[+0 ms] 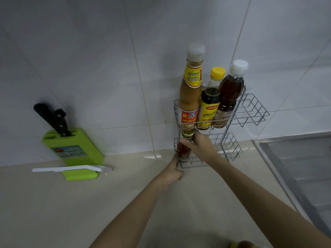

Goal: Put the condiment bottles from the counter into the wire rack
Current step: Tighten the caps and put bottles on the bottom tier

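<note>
A grey two-tier wire rack (pixel 254 111) stands on the counter against the tiled wall. Its upper tier holds three bottles: a tall tan sauce bottle (pixel 190 93) with a white cap, a dark bottle with a yellow cap (pixel 210 106), and a brown bottle with a white cap (pixel 230 92). My right hand (pixel 200 145) grips a small jar of reddish sauce with a gold lid (pixel 184 149) at the left end of the lower tier. My left hand (pixel 172 173) holds the rack's lower left corner.
A green knife block (pixel 71 149) with black-handled knives stands at the left, a white utensil (pixel 71 169) lying in front of it. A steel sink (pixel 300 167) is at the right. The top of another bottle (pixel 241 244) shows at the bottom edge.
</note>
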`<state>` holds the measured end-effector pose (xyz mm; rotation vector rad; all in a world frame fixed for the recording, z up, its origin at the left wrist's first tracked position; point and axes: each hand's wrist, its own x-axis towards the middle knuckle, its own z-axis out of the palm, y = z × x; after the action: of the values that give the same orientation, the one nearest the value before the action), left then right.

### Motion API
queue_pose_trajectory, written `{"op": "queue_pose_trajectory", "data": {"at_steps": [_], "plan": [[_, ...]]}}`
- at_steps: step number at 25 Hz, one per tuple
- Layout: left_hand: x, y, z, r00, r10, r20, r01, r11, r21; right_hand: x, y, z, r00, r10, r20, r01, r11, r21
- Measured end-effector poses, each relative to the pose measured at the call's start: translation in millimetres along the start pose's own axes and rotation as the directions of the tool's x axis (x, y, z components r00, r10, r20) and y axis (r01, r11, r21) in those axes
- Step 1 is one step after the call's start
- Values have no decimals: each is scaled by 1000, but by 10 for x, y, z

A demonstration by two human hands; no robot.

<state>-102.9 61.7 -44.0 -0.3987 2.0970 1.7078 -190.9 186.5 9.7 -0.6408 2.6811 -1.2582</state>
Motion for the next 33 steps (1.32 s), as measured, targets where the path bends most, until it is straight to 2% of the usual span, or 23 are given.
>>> {"op": "queue_pose_trajectory", "data": {"at_steps": [3, 8, 14, 20, 29, 33], "plan": [[-3, 26, -13, 1000, -12, 13, 11, 1000, 11, 3, -5, -40, 1000, -22, 10, 22, 999, -37], [33, 4, -26, 1000, -26, 9, 26, 999, 28, 66, 69, -106, 998, 62, 28, -61, 997, -41], [72, -52, -28, 999, -30, 18, 29, 998, 48, -2, -13, 49, 998, -66, -7, 65, 996, -61], [86, -27, -40, 999, -35, 10, 34, 997, 70, 35, 100, 43, 1000, -22, 9, 22, 1000, -19], [135, -51, -51, 999, -43, -2, 43, 996, 73, 49, 153, 76, 997, -73, -3, 73, 997, -38], [157, -55, -43, 999, -40, -12, 41, 997, 65, 83, 128, 46, 999, -20, 41, 17, 998, 57]]}}
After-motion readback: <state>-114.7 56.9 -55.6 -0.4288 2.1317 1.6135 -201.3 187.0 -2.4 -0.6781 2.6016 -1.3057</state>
